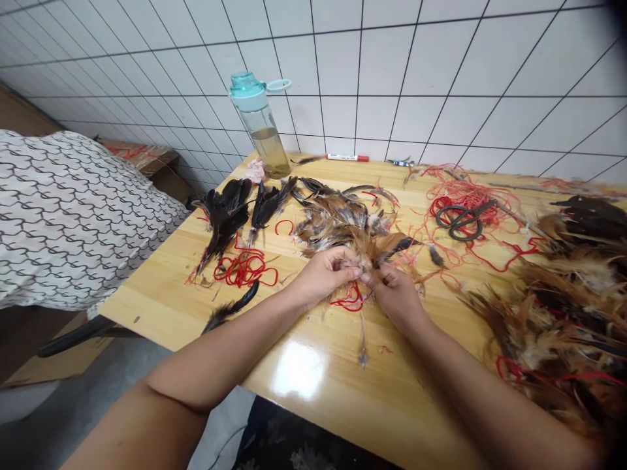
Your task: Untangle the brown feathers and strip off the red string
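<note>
Both my hands meet over the middle of the wooden table, pinching the base of a small bunch of brown feathers (pixel 368 244). My left hand (pixel 332 274) has thumb and fingers closed at the quill ends. Close against it, my right hand (pixel 396 294) is closed on the same bunch, with a dark feather jutting out to the right. A red cord (pixel 349 300) hangs or lies just under my fingers; which of the two I cannot tell. Behind my hands spreads a pile of brown and grey feathers (pixel 333 219).
Black feather bunches (pixel 226 212) and coiled red cord (pixel 245 269) lie left. A water bottle (pixel 264 134) and marker (pixel 347 157) stand or lie along the wall. Black scissors (pixel 460 220) rest on tangled pink string (pixel 441 189). A large feather heap (pixel 563 300) covers the right side.
</note>
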`<state>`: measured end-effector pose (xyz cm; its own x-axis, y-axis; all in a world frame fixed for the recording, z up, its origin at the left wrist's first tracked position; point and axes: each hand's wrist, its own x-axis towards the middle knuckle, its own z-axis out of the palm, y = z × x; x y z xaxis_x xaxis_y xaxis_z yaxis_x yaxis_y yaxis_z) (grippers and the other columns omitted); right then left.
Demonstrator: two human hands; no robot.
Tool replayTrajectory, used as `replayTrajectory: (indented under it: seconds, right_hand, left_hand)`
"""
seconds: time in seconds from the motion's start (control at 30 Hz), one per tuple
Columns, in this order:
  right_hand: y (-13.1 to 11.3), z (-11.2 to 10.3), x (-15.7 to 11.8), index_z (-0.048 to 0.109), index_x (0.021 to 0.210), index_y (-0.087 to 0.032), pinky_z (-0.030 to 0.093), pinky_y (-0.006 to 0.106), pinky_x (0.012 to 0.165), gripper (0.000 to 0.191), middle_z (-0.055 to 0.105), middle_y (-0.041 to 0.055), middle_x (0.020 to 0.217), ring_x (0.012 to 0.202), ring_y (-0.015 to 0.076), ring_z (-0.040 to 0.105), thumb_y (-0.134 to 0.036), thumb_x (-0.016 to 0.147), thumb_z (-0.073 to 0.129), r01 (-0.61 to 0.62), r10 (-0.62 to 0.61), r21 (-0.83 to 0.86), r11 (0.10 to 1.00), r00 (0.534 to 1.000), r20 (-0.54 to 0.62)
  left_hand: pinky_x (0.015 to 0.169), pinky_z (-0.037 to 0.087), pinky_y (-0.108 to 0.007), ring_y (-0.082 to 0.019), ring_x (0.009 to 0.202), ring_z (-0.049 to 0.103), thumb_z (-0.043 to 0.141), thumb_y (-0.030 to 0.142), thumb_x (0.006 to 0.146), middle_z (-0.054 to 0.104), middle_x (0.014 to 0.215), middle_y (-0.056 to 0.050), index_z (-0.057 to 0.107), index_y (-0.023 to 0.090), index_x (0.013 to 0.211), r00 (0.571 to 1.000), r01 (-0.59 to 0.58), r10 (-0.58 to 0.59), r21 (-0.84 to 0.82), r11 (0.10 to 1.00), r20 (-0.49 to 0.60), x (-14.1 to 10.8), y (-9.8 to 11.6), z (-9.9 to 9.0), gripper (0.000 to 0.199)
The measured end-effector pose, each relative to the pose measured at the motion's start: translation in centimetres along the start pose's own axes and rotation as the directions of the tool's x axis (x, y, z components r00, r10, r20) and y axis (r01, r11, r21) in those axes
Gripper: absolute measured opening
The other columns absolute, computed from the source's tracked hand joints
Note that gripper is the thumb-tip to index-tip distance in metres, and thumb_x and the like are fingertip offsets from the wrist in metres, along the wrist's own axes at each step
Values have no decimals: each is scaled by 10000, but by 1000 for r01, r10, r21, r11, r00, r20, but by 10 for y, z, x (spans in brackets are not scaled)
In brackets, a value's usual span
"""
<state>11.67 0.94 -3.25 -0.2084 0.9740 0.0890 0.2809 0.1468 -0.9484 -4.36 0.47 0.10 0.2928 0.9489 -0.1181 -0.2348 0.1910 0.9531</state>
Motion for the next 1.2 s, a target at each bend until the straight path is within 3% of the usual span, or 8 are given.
replayTrajectory:
  seconds: [0.2, 0.33, 0.6, 1.03, 1.2]
  right_hand:
    - [3, -1, 1, 562, 653, -201, 418, 295, 672, 225, 571, 10, 681, 693, 164, 505, -401, 754, 570, -105, 102, 120, 987, 994, 25]
    - [3, -2, 1, 606, 711, -195, 432, 307, 705, 239, 610, 12, 702, 715, 169, 531, -430, 751, 588, -154, 155, 184, 971, 988, 7]
    - [1, -2, 0, 632, 715, -199, 437, 296, 656, 217, 620, 12, 701, 698, 172, 525, -407, 757, 589, -111, 107, 134, 985, 994, 39]
    - [2, -2, 0, 548, 596, -199, 393, 272, 602, 269, 529, 3, 620, 637, 152, 464, -418, 746, 585, -93, 92, 43, 995, 996, 16]
    - [-1, -1, 1, 576, 622, -200, 424, 292, 657, 228, 587, 17, 691, 697, 170, 509, -388, 751, 582, -46, 45, 51, 998, 999, 23]
  left_hand:
    - [589, 417, -206, -79, 617, 547, 776, 363, 662, 626, 703, -10, 618, 123, 799, 996, 18, -10, 86, 996, -91, 0, 4, -3, 319]
    - [607, 435, -216, -82, 623, 545, 733, 369, 707, 635, 720, -27, 641, 117, 822, 991, 14, 1, 114, 993, -131, 0, 7, -5, 292]
    - [707, 439, -245, -119, 727, 572, 649, 304, 775, 662, 778, -31, 653, 139, 770, 984, -103, 155, 431, 896, -86, -1, 6, -5, 165]
    - [698, 431, -246, -126, 702, 563, 628, 287, 773, 641, 729, -28, 625, 137, 720, 982, -98, 165, 508, 856, -88, -2, 4, -4, 159]
    - [742, 464, -272, -151, 765, 612, 625, 296, 788, 673, 775, -48, 615, 139, 741, 989, -98, 137, 483, 870, -48, -1, 1, -3, 164]
